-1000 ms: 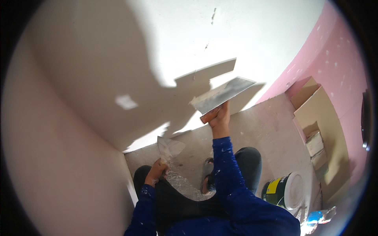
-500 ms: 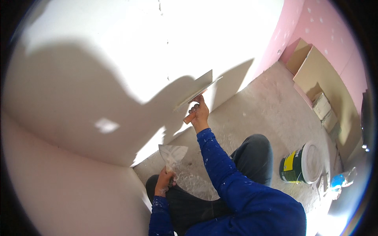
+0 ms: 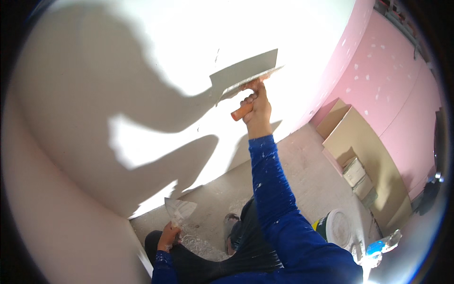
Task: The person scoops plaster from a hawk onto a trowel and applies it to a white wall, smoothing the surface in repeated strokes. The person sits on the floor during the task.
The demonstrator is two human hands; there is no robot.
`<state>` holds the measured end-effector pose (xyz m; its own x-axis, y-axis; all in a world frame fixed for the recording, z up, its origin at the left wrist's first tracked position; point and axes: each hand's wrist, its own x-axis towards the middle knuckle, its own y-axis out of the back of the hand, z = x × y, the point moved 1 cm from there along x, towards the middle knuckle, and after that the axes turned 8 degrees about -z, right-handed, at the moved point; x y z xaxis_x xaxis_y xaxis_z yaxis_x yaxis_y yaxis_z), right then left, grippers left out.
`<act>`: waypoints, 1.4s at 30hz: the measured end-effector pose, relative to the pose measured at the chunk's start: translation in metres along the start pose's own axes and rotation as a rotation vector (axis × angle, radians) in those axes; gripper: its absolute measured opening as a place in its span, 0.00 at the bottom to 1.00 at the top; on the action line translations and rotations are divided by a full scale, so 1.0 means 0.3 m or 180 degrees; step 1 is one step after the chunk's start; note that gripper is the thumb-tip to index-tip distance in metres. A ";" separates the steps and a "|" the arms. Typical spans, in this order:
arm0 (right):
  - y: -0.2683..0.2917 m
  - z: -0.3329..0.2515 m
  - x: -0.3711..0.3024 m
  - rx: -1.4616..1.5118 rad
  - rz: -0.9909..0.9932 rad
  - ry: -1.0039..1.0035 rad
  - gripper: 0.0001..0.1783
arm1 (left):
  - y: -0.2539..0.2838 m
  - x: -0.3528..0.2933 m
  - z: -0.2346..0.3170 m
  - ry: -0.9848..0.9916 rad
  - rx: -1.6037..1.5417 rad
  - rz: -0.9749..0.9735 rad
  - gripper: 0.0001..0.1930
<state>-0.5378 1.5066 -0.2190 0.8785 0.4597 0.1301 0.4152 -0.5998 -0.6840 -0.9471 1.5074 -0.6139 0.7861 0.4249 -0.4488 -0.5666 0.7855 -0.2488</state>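
Our right hand (image 3: 257,106) was closed on the orange handle of a wide plastering trowel (image 3: 250,78), its long edge lying against the white wall (image 3: 156,42) just above that hand. Our left hand (image 3: 169,236), low and well apart, gripped a smaller putty knife (image 3: 179,209).

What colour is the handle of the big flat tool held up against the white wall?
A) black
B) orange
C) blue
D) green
B: the right hand grips an orange handle under the wide trowel, whose blade is pressed against the white wall.
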 end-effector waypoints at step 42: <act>0.302 0.620 -0.345 0.0111 0.0451 -0.0554 0.17 | -0.070 -0.050 0.017 0.0093 -0.0236 -0.0133 0.18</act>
<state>-0.6350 1.5265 -0.4278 0.8721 0.4805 -0.0928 0.2795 -0.6448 -0.7114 -0.9457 1.4869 -0.5977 0.8025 0.3783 -0.4613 -0.5510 0.7664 -0.3301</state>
